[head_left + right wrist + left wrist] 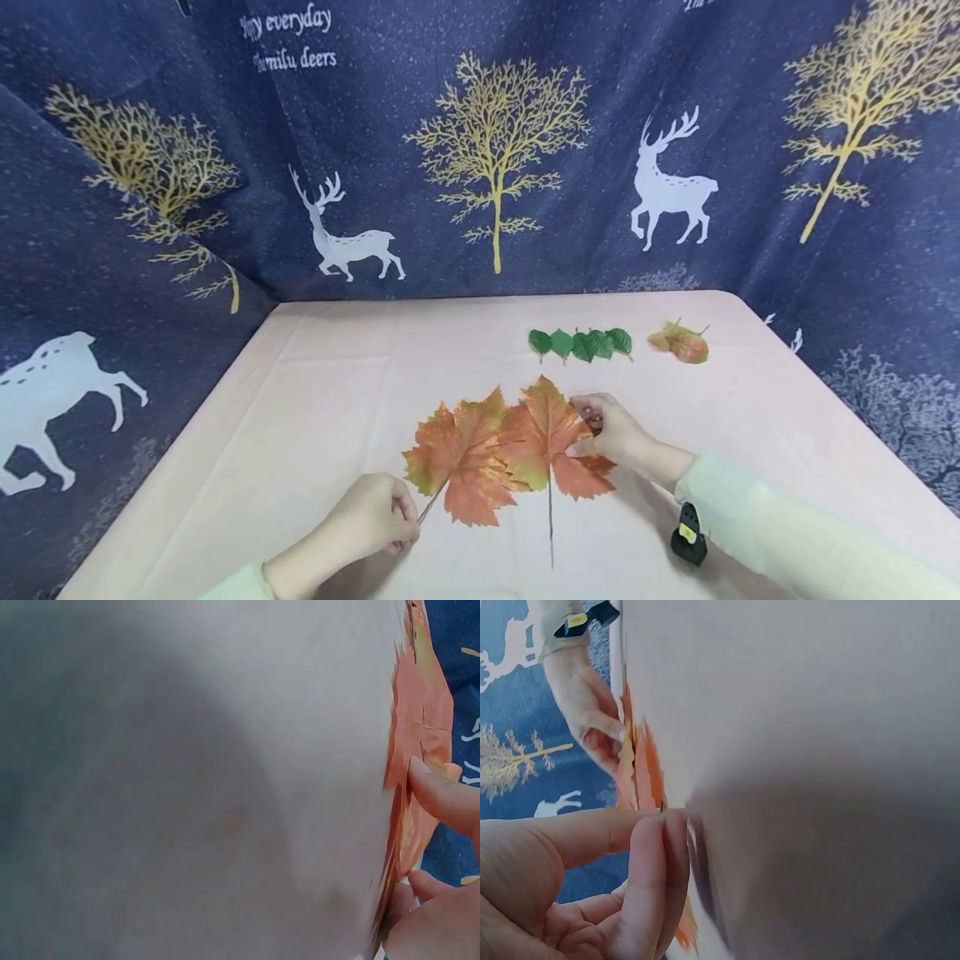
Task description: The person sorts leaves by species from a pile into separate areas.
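Note:
Two large orange maple leaves lie overlapping on the pink tablecloth (315, 392). My left hand (407, 521) pinches the thin stem (432, 502) of the left maple leaf (459, 460) between thumb and fingers; the left wrist view shows the same pinch on the stem (661, 811). My right hand (587, 431) grips the right edge of the right maple leaf (547, 433), whose long stem points toward me. In the right wrist view a fingertip (439, 791) lies on top of that leaf (420, 727) with the thumb below it.
A row of small green leaves (581, 343) and a small pile of orange leaves (679, 343) lie toward the table's far right. Dark blue cloth with deer and trees (495, 150) walls the table on three sides. A black wrist camera (688, 537) sits on my right sleeve.

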